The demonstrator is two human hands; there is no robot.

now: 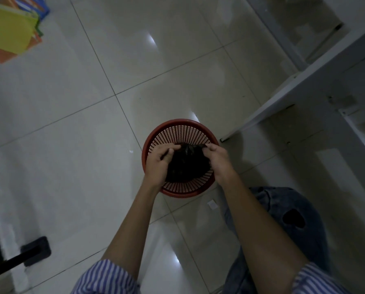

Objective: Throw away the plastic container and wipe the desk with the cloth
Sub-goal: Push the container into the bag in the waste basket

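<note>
A red slotted waste basket (178,129) stands on the tiled floor below me. Over its opening I hold a crumpled black plastic bag (187,162). My left hand (159,162) grips the bag's left side and my right hand (218,161) grips its right side, fingers closed on the top edge. I cannot see the plastic container or a cloth; what the bag holds is hidden.
A white desk frame and leg (283,96) run along the right. My knee in torn jeans (292,217) is at lower right. Colourful books with a yellow cover (9,28) lie at top left. A black furniture foot (36,250) sits at lower left.
</note>
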